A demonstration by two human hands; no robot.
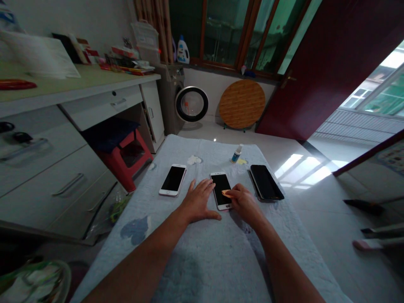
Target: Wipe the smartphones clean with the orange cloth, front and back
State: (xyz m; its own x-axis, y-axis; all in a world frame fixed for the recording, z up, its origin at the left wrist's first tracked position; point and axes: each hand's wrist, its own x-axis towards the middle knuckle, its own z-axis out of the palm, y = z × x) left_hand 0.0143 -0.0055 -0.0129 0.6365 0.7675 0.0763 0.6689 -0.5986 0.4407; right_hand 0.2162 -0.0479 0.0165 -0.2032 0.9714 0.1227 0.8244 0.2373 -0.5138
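Observation:
A white smartphone (222,185) with a dark screen lies face up on the cloth-covered table. My left hand (198,201) rests at its left edge, fingers stretched out and thumb spread to the side. Pinched in my right hand (244,202) is a small orange cloth (226,193), pressed on or just over the lower part of the screen. Another white smartphone (173,180) lies to the left of my left hand. To the right of my right hand is a black phone or small tablet (267,182), seemingly stacked on another flat item.
A small spray bottle (236,153) stands toward the table's far edge. The light blue patterned cloth (202,261) covers the table. Left are a white desk (104,101) and a red stool (131,155). Beyond stand a washing machine (170,97) with its door open and a round wooden board (242,103).

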